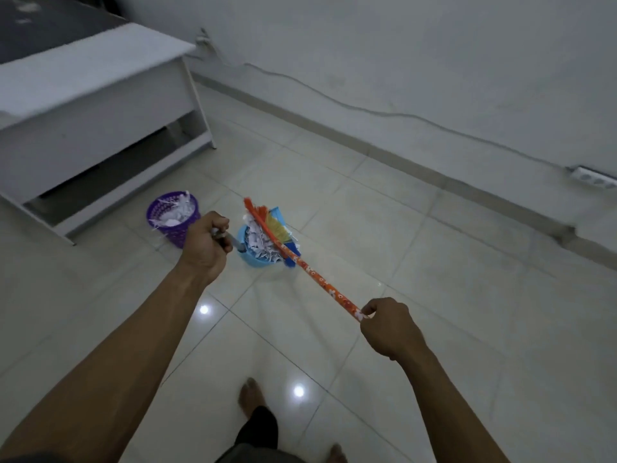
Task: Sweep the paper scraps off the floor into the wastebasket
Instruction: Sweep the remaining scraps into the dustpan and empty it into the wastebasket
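Paper scraps (258,240): a white heap sits in the blue dustpan (255,262), pinned under the broom head (275,225) with its multicoloured bristles. More scraps already fill the purple wastebasket (173,237), which stands just left of the dustpan, near but apart from it. No loose scraps are visible on the surrounding tiles.

Left hand (208,243): fist closed round the grey dustpan handle (235,241).
Right hand (389,325): fingers curled round the low end of the orange flowered broom handle (317,279), thumb on top.
I cannot tell whether the dustpan rests on the floor or hangs just above it.

Step, judged: collection looks done and the load is ready for transfer to the basket.
Next move calls for: carrying the pan left over the basket rim, keeping the broom head on the heap so nothing spills, then tipping. The basket looks nearly full, so overflow is a risk.

Surface: glossy pale floor tiles (434,295) with grey grout and two ceiling-light reflections. A bare foot (250,394) is at the lower centre.

Room: a white desk (83,105) stands at left, behind the basket. The plain wall (400,45) has a skirting strip. A cable (334,98) runs along it to a power strip (594,178) at far right.
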